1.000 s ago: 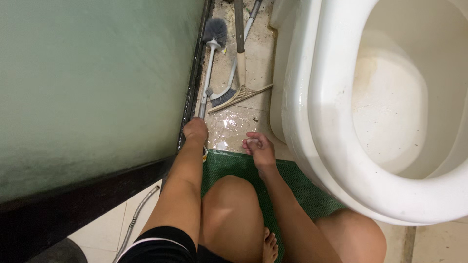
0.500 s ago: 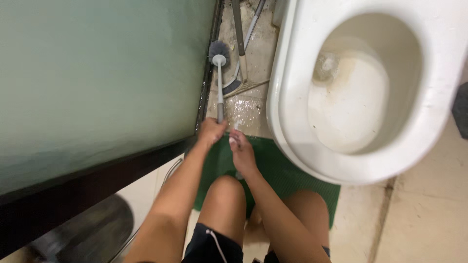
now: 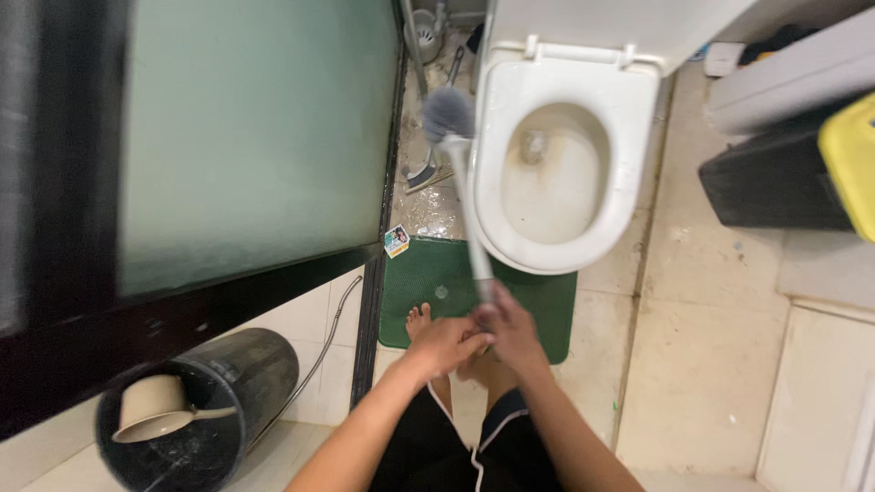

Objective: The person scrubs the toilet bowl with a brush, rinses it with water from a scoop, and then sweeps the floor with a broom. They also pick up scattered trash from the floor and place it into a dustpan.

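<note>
I stand over a white toilet [image 3: 638, 118] with its seat down and the bowl stained. My left hand [image 3: 444, 344] and my right hand [image 3: 509, 330] are both closed around the lower end of a toilet brush [image 3: 460, 173]. Its grey bristle head is raised in the air to the left of the toilet rim, its pale handle slanting down to my hands. My bare feet rest on a green mat [image 3: 538, 301] in front of the toilet.
A frosted glass partition [image 3: 255, 137] with a dark frame stands on the left. A black bin [image 3: 228, 383] holding a beige cup sits at the lower left. Brooms and a brush holder [image 3: 424, 36] lie beside the toilet. A dark box with a yellow item [image 3: 848, 155] is at the right.
I have risen from a crouch to standing. The brush came off the wet floor and now points up beside the toilet. My right hand has joined my left on the handle.
</note>
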